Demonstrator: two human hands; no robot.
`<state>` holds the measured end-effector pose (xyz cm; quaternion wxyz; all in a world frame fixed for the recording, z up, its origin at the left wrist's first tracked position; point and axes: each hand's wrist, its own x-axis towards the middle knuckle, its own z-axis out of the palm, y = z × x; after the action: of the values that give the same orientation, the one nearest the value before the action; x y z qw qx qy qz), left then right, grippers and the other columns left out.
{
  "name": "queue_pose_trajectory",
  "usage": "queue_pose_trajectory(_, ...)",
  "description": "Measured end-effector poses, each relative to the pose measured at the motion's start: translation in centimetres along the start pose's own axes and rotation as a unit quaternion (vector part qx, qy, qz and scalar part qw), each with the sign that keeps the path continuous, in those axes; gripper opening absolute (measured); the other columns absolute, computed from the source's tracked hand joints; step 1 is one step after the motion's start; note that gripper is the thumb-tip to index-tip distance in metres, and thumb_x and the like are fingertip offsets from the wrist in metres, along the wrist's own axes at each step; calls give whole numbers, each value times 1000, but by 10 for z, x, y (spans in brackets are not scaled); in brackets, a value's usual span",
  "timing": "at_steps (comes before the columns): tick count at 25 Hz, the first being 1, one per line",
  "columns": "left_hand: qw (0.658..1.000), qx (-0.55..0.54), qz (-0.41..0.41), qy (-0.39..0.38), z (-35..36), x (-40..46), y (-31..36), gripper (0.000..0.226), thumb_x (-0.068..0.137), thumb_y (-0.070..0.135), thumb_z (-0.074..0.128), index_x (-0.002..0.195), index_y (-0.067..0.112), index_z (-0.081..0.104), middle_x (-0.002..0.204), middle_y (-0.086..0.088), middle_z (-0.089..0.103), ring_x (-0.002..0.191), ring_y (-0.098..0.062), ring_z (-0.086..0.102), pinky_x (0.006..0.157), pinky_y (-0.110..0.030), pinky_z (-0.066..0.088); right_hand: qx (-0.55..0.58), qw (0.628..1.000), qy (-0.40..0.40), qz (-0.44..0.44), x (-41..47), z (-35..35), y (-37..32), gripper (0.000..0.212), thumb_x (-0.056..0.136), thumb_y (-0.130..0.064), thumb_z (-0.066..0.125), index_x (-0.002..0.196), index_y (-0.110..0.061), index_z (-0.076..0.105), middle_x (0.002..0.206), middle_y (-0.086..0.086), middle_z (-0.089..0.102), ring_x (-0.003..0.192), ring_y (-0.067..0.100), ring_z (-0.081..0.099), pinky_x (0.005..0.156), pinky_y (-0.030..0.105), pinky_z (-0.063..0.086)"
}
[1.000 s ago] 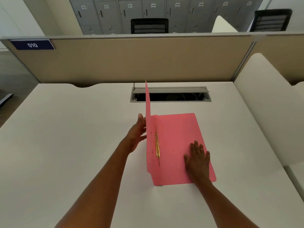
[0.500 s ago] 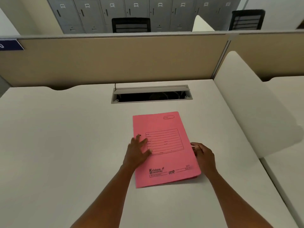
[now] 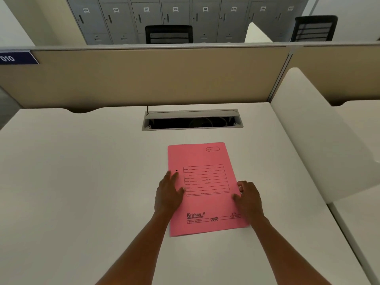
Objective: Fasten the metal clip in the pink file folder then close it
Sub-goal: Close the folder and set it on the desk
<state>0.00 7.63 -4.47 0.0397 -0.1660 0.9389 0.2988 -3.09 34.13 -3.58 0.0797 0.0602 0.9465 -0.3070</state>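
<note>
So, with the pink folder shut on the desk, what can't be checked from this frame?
Head view only:
- Metal clip: hidden under the closed cover of the pink card file folder; fastened or not, cannot tell.
- Small print in the folder's form box: too small to read.
- Right hand: its fingertips curl at the folder's edge, so its grip is unclear.
- Left hand: its palm side is hidden.
</note>
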Motion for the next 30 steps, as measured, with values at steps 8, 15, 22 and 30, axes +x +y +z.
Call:
queue_pose_trajectory(8, 957, -146, -250, 15, -21, -4, 22, 34, 85, 32, 66, 112, 12, 61, 109, -2, 64, 105, -28, 63, 93, -43, 49, 7, 998, -3, 60, 0, 0, -12, 42, 82, -10, 67, 122, -12, 55, 113, 15, 61, 100, 31, 62, 84, 35, 48)
queue_pose_trajectory(15, 896, -365, -250, -47, -37, -14, 1, 28, 82, 11, 66, 109, 15, 62, 103, -11, 73, 95, -34, 70, 85, -55, 57, 18, 997, -26, 65, 4, 1, -15, 34, 76, -12, 73, 105, -13, 56, 101, 8, 66, 90, 25, 61, 71, 29, 43)
queue_pose_trajectory(22, 876, -431, -209, -63, -73, -16, -31, 23, 93, 12, 63, 114, 20, 58, 98, -13, 76, 91, -35, 73, 83, -55, 58, 54, 997, -32, 36, 4, 19, -39, 31, 78, -33, 77, 85, -16, 52, 87, 2, 62, 76, 17, 57, 63, 31, 43)
queue_pose_trajectory(30, 865, -455, -203, -51, -142, 11, -90, 28, 95, 11, 61, 122, 16, 55, 104, -20, 74, 100, -41, 69, 87, -56, 56, 273, 947, -168, 10, 5, 55, -118, 39, 86, -23, 73, 118, -12, 53, 111, 9, 70, 97, 28, 70, 87, 47, 58)
